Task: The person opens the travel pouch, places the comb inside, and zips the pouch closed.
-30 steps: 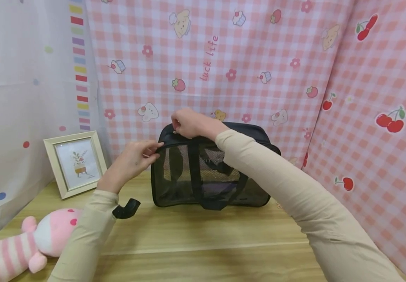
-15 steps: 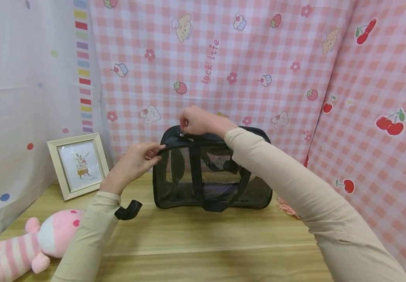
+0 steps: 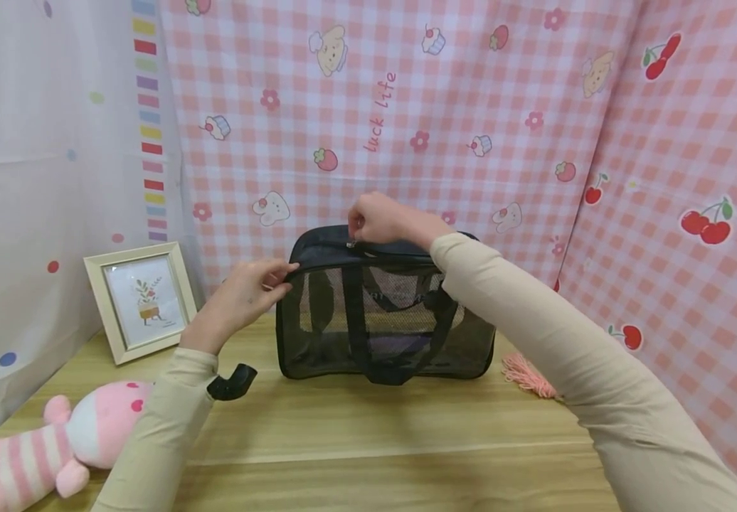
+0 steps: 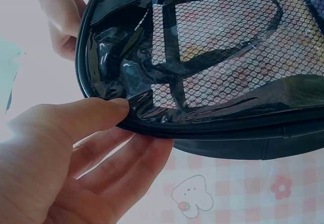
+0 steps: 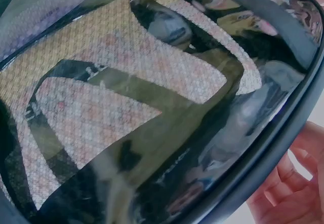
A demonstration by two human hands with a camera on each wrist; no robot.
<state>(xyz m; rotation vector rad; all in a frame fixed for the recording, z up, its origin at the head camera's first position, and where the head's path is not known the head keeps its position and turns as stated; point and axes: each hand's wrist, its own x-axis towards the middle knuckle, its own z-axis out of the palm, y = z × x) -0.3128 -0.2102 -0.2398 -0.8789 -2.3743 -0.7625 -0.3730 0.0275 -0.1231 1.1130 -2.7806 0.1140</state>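
Note:
A black bag (image 3: 324,355) with see-through sides and dark straps stands upright on the wooden table. At its upper left corner, my left hand (image 3: 243,291) pinches the edge between thumb and fingers. In the left wrist view, the left thumb (image 4: 109,111) lies on the clear panel and the fingers sit behind the black rim. My right hand (image 3: 378,217) pinches a small metal zipper pull (image 3: 351,244) along the bag's top, left of its middle. Through the clear side, mesh and a purplish patch (image 3: 399,344) show; what that patch is, I cannot tell.
A pink-and-white striped plush toy (image 3: 35,455) lies at the left, partly behind the left sleeve. Behind it stands a cream picture frame (image 3: 144,302). Pink tassel strands (image 3: 528,375) lie right of the bag. A checked pink curtain (image 3: 471,92) hangs close behind.
My right hand has moved right along the bag's top with the zipper pull. The left hand keeps its hold on the corner. The pink strands have come into view beside the right sleeve.

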